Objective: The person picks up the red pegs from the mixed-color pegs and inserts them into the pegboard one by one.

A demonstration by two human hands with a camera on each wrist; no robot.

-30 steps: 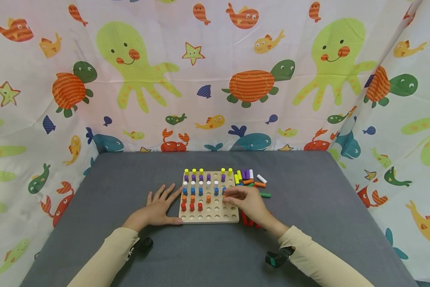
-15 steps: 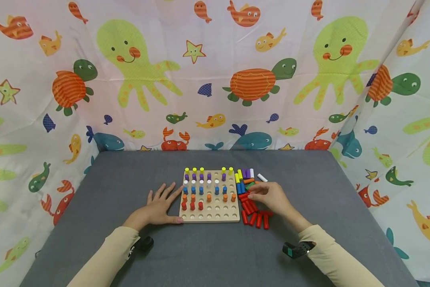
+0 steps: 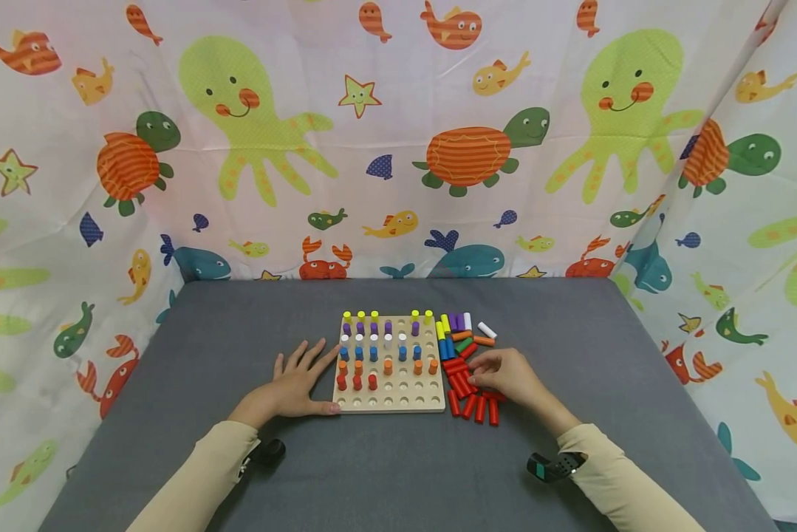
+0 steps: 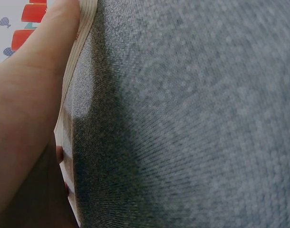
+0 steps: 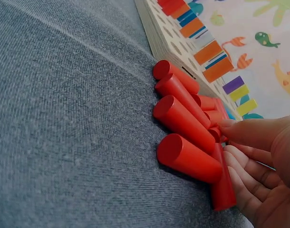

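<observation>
A wooden pegboard [image 3: 405, 403] lies on the grey table, with rows of yellow, purple, white, blue, orange and red pegs standing in its holes. My left hand [image 3: 289, 389] rests at its left side, fingers spread, with fingertips and thumb against the edge. Right of the board, my right hand [image 3: 508, 375] is low at a pile of red pegs [image 3: 462, 382]. In the right wrist view the thumb [image 5: 242, 133] is at a red peg, and the other fingers are bent behind the pile. Whether a peg is pinched between them is hidden.
Loose yellow and blue pegs lie along the board's right edge. Behind the red pile are orange pegs [image 3: 483, 340], a green peg [image 3: 463, 345], purple pegs and a white peg [image 3: 487, 330]. A patterned cloth [image 3: 398, 148] hangs around the table's back and sides.
My right hand has moved right from the board to the loose pegs, then a little nearer to me among the red ones. An orange peg now stands at the board's right. The left hand stays put.
</observation>
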